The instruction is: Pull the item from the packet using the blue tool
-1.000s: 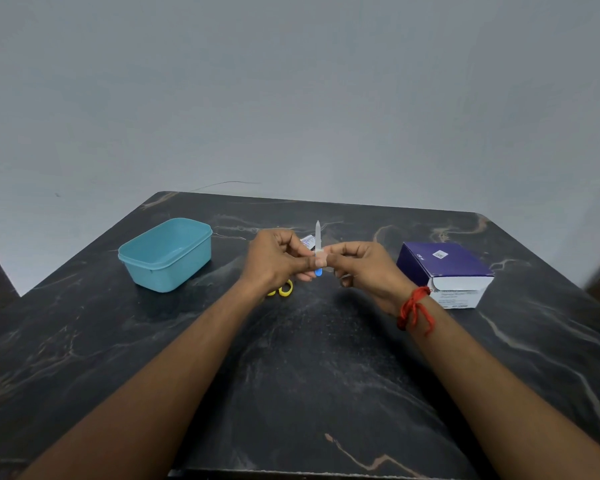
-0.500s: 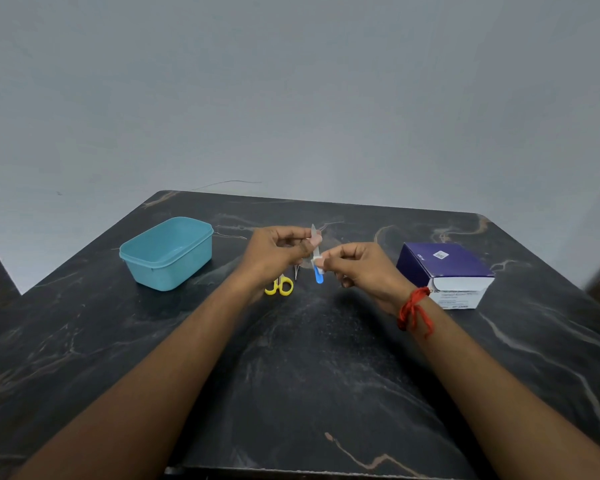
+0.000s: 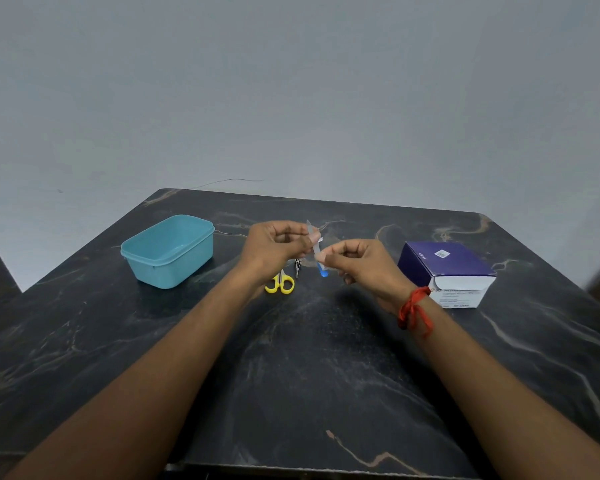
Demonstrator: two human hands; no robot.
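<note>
While both hands work above the middle of the dark, marble-patterned stone worktop (image 3: 309,375), they share one thing: a slim, clear plastic packet with a small blue-tipped item inside (image 3: 317,252). The left hand (image 3: 274,247) pinches the packet's upper end between thumb and curled fingers, and the right hand (image 3: 357,261) pinches it lower down, fingers likewise curled in, so the packet hangs tilted between the two, held up off the worktop. Its blue tip points down, just left of the right hand's fingers. What exactly the packet contains is too small to tell.

Below the left hand, partly covered by its wrist, lies a small pair of scissors with yellow plastic loop handles (image 3: 280,284); just beside it a thin, dark metal piece (image 3: 298,268) shows, too small to identify. Well to the left stands an open, rectangular teal plastic tub with rounded corners and a raised rim (image 3: 168,251). To the right, near the right wrist, sits a cardboard box with a purple top and a white front face bearing print (image 3: 447,271); a small white label is on its lid. A red thread with loose ends (image 3: 414,311) is tied round the right wrist.

The worktop is glossy, veined in pale brown and white, its far corners cut at an angle. Behind it rises a plain, matte grey wall (image 3: 291,98).
</note>
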